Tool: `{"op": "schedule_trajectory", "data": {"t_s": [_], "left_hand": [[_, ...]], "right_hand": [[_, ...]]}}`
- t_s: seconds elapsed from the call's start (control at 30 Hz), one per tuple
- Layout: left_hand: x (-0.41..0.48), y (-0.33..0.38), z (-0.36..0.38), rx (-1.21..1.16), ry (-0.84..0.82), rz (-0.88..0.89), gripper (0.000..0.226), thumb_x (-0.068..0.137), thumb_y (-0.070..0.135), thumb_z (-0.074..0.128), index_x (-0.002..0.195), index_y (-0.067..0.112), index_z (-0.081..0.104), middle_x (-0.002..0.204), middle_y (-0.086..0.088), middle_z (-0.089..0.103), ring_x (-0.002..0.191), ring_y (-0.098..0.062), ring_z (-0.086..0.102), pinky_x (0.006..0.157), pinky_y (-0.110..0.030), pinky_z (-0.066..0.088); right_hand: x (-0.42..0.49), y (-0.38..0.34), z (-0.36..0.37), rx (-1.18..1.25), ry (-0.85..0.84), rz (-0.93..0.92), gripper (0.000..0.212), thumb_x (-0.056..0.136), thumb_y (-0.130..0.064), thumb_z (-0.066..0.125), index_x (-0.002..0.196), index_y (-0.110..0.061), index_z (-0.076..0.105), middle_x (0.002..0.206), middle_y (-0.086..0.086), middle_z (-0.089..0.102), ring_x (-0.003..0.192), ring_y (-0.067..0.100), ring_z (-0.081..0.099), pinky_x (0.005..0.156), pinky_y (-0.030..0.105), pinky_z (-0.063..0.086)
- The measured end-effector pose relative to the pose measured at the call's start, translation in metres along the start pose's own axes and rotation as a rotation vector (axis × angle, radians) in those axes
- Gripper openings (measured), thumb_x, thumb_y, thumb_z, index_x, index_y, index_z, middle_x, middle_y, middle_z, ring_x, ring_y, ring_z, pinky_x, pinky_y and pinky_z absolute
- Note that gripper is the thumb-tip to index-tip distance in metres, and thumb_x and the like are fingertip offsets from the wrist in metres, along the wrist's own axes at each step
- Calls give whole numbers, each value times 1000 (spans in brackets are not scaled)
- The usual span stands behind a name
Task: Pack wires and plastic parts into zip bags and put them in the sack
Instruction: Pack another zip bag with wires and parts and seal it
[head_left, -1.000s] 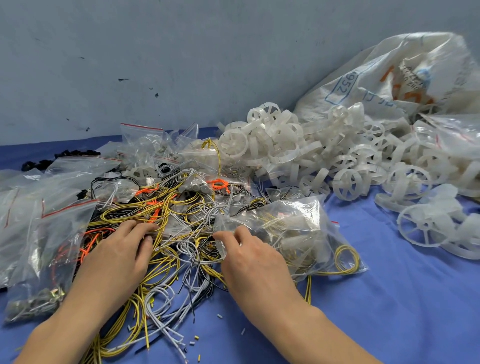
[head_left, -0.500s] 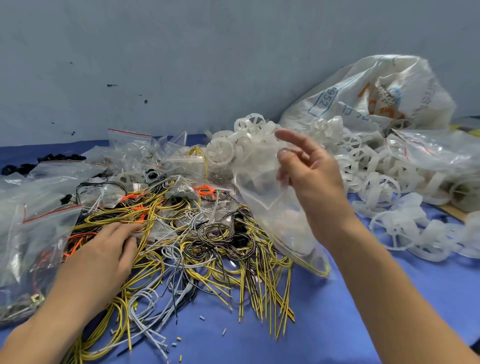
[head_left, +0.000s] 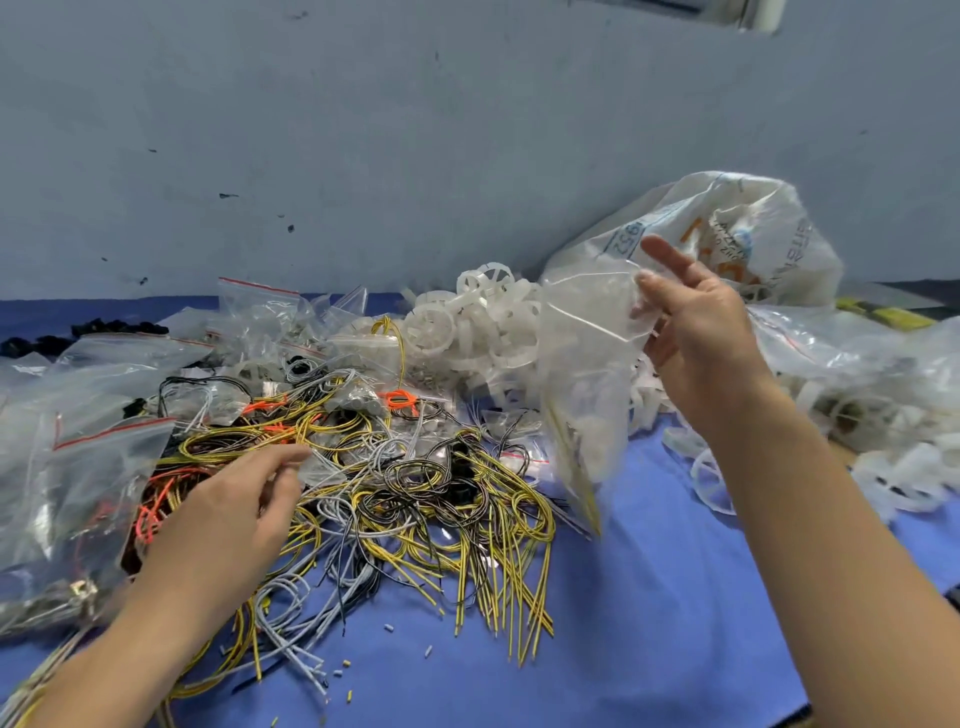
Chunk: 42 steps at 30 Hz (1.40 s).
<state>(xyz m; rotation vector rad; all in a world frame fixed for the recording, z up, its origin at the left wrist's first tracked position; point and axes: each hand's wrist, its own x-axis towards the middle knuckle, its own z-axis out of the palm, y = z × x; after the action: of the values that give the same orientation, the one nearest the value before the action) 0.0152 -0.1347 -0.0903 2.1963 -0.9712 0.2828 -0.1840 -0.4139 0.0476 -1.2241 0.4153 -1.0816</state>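
Observation:
My right hand (head_left: 696, 332) pinches the top edge of a clear zip bag (head_left: 587, 384) and holds it up above the table; white plastic parts and a few yellow wires show inside it. My left hand (head_left: 234, 509) hovers over a tangle of yellow, grey, black and orange wires (head_left: 415, 493) with its fingers loosely curled; it holds nothing that I can see. A heap of white plastic wheels (head_left: 478, 322) lies behind the wires. The big white sack (head_left: 737, 234) leans against the wall at the back right.
Several filled zip bags with red seals (head_left: 93, 457) are piled at the left. More clear bags and loose white wheels (head_left: 883, 395) cover the right side. Small black parts (head_left: 52, 338) lie at the far left. Blue cloth (head_left: 649, 623) shows in front.
My right hand has lifted the zip bag off the wire pile and carried it up and to the right. My left hand has risen slightly off the wires.

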Motion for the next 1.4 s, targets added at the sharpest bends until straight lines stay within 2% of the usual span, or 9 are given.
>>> {"op": "schedule_trajectory", "data": {"t_s": [0.33,0.47,0.57,0.63,0.83,1.0,1.2,1.3,1.4], "left_hand": [[-1,-1,6,-52,-29,47,24,97,29,50,116,35,62,95,27,61,75,6,58,59,-19,42],[-4,-6,12,-51,-72,71,26,97,31,48,120,36,60,108,23,63,83,8,57,69,-20,43],[-7,-11,13,-28,-99,92,27,96,34,48,121,40,59,112,23,63,91,8,56,71,-15,41],[-9,-15,13,-32,-101,91,29,94,40,45,120,43,58,114,23,63,94,6,58,72,-16,42],[0,-9,18,-105,-92,76,29,89,51,41,112,50,58,102,33,64,93,13,59,66,-12,43],[36,10,36,-99,-115,125,22,97,34,48,114,47,55,101,31,62,90,15,57,63,-12,43],[102,16,56,2,-131,93,22,100,25,46,116,27,61,86,15,66,53,5,56,42,-11,36],[124,8,64,168,-164,106,26,99,26,46,122,22,60,104,4,68,78,-1,62,69,-26,53],[135,2,72,419,-219,178,35,98,30,46,131,23,54,124,-3,58,112,-21,55,95,-41,50]], "right_hand": [[-9,14,-11,-364,73,-142,29,96,-3,56,116,-22,64,72,-2,55,51,3,45,50,18,40],[-67,89,31,-631,-225,-279,24,98,-6,52,110,-21,66,87,-5,64,64,-1,56,57,13,43],[-102,147,52,-975,-433,-318,24,103,-19,44,118,-26,61,112,-3,60,93,12,61,77,34,51],[-108,166,52,-1105,-463,-333,27,103,-20,41,122,-29,58,115,-3,55,94,22,60,71,40,50],[-88,176,40,-1130,-452,-338,31,99,-16,47,122,-34,55,108,-5,50,83,21,58,65,40,50],[-78,177,29,-1173,-471,-301,37,95,-13,51,127,-32,52,110,-5,48,87,20,59,69,40,53],[-72,181,24,-1162,-447,-279,33,98,-15,48,125,-33,51,112,-9,47,76,11,50,59,27,39],[-70,181,24,-1137,-438,-240,32,99,-14,45,125,-32,51,112,-6,47,79,18,57,65,37,51],[-71,181,23,-1121,-432,-218,31,99,-13,45,124,-32,50,111,-5,46,78,19,57,65,41,53]]}}
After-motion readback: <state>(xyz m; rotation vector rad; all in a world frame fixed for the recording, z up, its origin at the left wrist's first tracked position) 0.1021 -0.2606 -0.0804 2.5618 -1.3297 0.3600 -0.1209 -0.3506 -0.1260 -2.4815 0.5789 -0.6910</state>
